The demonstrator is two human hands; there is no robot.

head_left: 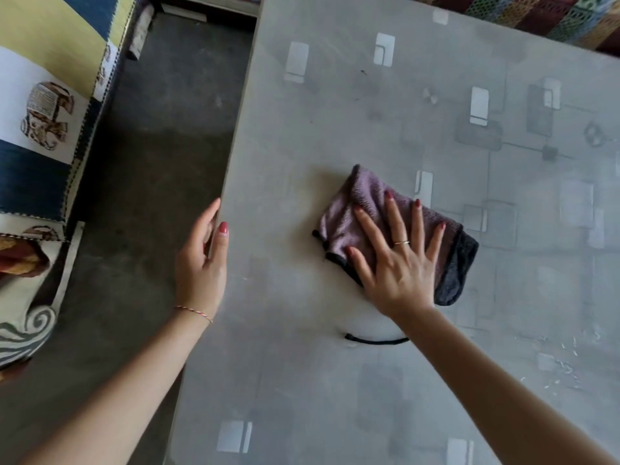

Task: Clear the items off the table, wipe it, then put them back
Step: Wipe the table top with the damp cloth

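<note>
A: Both forearms come in from the bottom of the frame. Right hand [399, 263] sits centre frame, fingers spread flat, palm pressing down on the cloth [369, 209]. Ring on one finger.

B: Cloth details?

A: Purple with a dark grey end and dark trim, bunched and folded. It lies flat on the counter [369, 397], just right of centre, mostly poking out above and to the right of the hand.

B: Left hand?

A: Left hand [203, 260] is at the counter's left edge, centre-left of frame. Thumb lies on top of the edge, fingers drop down the side. They look loosely wrapped on the edge, not tight. Thin bracelet on that wrist.

B: Anything else on the surface?

A: Grey top with pale square patterns. A thin dark curved line [375, 340] shows just below the right wrist; can't tell what it is. Small white specks [563, 364] at lower right.

B: Surroundings?

A: Dark floor [151, 162] left of the counter, patterned fabric [43, 105] far left, patterned textile [536, 15] top right.
</note>
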